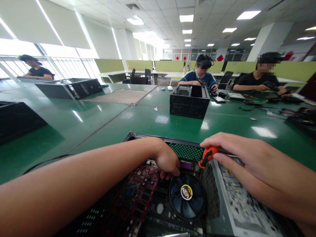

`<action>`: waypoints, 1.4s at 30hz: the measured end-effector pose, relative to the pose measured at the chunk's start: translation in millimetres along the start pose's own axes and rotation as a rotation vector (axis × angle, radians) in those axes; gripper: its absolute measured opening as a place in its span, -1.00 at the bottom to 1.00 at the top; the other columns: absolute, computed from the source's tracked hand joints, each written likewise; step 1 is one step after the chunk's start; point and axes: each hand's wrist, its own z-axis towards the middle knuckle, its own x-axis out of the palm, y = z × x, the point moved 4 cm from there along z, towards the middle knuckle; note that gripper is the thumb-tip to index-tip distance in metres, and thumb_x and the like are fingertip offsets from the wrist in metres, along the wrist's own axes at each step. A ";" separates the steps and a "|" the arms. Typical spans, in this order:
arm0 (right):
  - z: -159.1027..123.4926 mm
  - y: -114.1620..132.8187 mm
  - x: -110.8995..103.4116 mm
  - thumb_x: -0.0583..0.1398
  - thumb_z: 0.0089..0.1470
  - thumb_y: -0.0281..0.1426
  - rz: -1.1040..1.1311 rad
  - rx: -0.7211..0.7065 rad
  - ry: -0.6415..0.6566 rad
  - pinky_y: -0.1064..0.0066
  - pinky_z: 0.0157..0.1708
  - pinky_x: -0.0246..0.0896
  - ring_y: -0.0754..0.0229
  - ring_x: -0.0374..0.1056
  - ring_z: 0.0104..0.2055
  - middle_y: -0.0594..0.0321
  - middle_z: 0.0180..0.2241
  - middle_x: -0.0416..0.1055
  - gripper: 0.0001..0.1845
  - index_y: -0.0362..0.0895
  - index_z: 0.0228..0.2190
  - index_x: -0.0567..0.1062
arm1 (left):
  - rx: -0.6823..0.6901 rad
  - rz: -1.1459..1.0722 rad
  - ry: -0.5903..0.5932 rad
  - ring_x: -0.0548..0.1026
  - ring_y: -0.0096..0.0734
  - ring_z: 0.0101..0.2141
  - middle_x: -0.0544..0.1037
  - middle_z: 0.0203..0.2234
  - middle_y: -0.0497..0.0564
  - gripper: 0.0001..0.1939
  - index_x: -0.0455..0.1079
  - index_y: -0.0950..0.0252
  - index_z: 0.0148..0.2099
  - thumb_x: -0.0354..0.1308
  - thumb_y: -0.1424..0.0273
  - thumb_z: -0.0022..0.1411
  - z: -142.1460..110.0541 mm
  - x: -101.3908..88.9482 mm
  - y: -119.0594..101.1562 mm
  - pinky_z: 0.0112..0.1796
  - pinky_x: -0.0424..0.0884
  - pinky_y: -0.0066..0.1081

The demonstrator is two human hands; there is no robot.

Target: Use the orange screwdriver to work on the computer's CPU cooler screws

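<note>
An open computer case (184, 149) lies in front of me on the green table (118, 121). Inside it I see a red motherboard (140, 191) and a black cooler fan (187, 196) with a gold hub. My left hand (167, 160) reaches down into the case with curled fingers, touching the board just above the fan; what it grips is hidden. My right hand (243, 156) is closed on a screwdriver with an orange and black handle (207, 155), held over the silver power supply (237, 200) at the right.
A second open black case (189, 105) stands further back on the table, another (70, 88) at the left. Two people sit across the table at the right with tools and cables (271, 110). One person sits far left by the windows. A black box (17, 120) is at the left edge.
</note>
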 end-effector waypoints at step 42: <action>-8.6 6.3 -5.5 0.18 0.74 -0.41 0.021 -0.055 -0.012 0.43 -0.05 0.80 0.18 0.92 -0.09 0.39 0.00 0.93 -0.69 0.10 0.13 0.75 | -0.012 0.002 -0.004 0.64 -0.23 -0.34 0.64 -0.46 -0.06 -0.42 0.43 0.13 -0.47 0.19 0.48 0.72 -1.9 1.3 -3.7 -0.18 0.51 -0.32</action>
